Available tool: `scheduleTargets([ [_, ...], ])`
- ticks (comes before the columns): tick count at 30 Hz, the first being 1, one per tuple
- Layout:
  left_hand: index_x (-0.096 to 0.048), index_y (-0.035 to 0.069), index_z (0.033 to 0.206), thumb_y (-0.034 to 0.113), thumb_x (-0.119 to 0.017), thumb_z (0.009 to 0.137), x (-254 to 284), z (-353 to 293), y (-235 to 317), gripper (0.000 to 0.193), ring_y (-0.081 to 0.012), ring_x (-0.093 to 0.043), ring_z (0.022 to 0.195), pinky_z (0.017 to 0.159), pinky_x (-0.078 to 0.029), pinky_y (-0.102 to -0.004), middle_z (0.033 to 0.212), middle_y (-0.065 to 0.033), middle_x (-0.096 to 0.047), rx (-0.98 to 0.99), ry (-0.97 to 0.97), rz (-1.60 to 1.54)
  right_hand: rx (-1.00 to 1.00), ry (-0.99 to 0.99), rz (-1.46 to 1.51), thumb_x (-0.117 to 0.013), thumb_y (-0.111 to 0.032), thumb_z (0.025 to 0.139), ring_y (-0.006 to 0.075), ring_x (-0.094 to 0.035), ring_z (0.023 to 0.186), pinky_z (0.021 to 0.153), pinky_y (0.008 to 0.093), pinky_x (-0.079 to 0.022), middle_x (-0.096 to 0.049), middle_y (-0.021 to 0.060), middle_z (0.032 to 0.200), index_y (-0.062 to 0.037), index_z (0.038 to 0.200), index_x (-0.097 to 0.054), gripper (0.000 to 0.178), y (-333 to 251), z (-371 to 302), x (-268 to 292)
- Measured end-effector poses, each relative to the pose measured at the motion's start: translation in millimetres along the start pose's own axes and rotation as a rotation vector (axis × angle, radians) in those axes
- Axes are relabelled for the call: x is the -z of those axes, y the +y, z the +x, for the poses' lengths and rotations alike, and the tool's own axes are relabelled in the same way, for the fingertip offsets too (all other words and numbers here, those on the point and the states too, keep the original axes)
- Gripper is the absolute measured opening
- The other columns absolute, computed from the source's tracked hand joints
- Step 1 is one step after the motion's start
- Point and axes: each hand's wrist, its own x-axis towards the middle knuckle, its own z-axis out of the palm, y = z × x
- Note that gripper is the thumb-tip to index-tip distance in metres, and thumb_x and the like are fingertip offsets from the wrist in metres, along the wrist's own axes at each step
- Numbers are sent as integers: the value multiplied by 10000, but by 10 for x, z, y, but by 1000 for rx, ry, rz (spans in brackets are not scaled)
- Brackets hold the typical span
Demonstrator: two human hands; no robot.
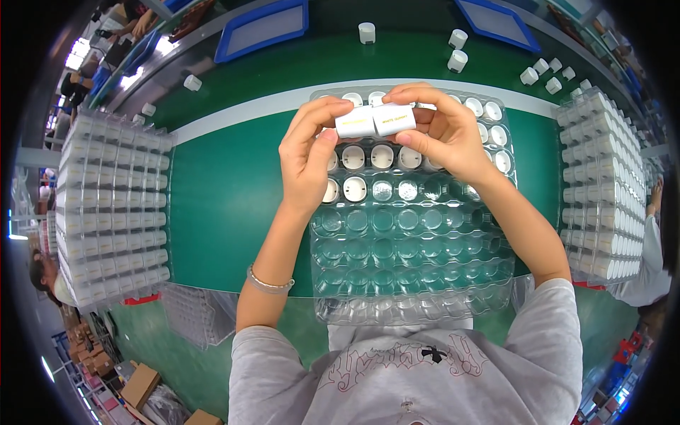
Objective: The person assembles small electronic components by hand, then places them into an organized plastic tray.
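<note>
Two short white cylindrical caps with gold print are held end to end above a clear plastic tray point(411, 251). My left hand point(309, 145) pinches the left white cap point(355, 123) between thumb and fingers. Thumb and fingers of my right hand point(448, 131) close on the right white cap point(394, 120). Under my hands, the tray's far rows hold white caps standing with their hollow ends up, such as one white cap point(354, 189). The nearer rows of round pockets hold none. My hands partly hide the filled rows.
Tall stacks of filled trays stand on the left point(113, 212) and right point(602, 188) of the green table point(227, 205). Beyond a pale strip, loose white caps point(457, 61) lie on a green belt point(326, 57). Blue-rimmed trays point(262, 30) sit behind. Other people are at the sides.
</note>
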Motion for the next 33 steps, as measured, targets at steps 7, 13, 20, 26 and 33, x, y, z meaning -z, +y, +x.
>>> scheduleTargets([
  [7, -572, -26, 1061, 13, -500, 840, -65, -4, -13, 235, -181, -527, 980, 757, -524, -286, 1115, -109, -501, -43, 12, 94, 22, -23, -64, -619, 47, 774, 238, -546, 1047, 887, 356, -495, -485, 141, 1166, -4, 1116, -531, 357, 8, -12, 0],
  [13, -579, -16, 1030, -4, -571, 809, 13, 16, -39, 222, -168, -533, 964, 758, -523, -281, 1104, -102, -506, -6, 22, 59, 18, -18, -88, -618, 53, 771, 226, -545, 1043, 889, 344, -487, -488, 137, 1158, -4, 1104, -539, 347, 8, -11, -9],
  [20, -556, -16, 1099, -55, -558, 790, -54, -6, -29, 311, -175, -535, 977, 775, -527, -292, 1112, -102, -496, -13, 19, 69, 21, -30, -108, -620, 52, 772, 221, -546, 1039, 883, 336, -491, -485, 136, 1163, -5, 1091, -553, 330, 11, -17, -14],
  [26, -524, -13, 1160, -21, -581, 809, -71, 2, -44, 356, -176, -539, 964, 769, -530, -298, 1114, -98, -483, 9, -25, 5, -62, 75, -27, -625, 8, 796, 207, -565, 1006, 852, 308, -503, -519, 136, 1142, 9, 1118, -549, 331, 6, 11, 32],
  [33, -544, -35, 1130, 206, -551, 900, -19, 11, 40, 334, -142, -603, 727, 640, -526, -247, 902, -115, -590, 339, -103, -115, -402, 93, 43, -568, -360, 871, 145, -620, 583, 510, 227, -506, -631, 118, 763, 26, 1023, -543, 415, -82, 32, 152],
])
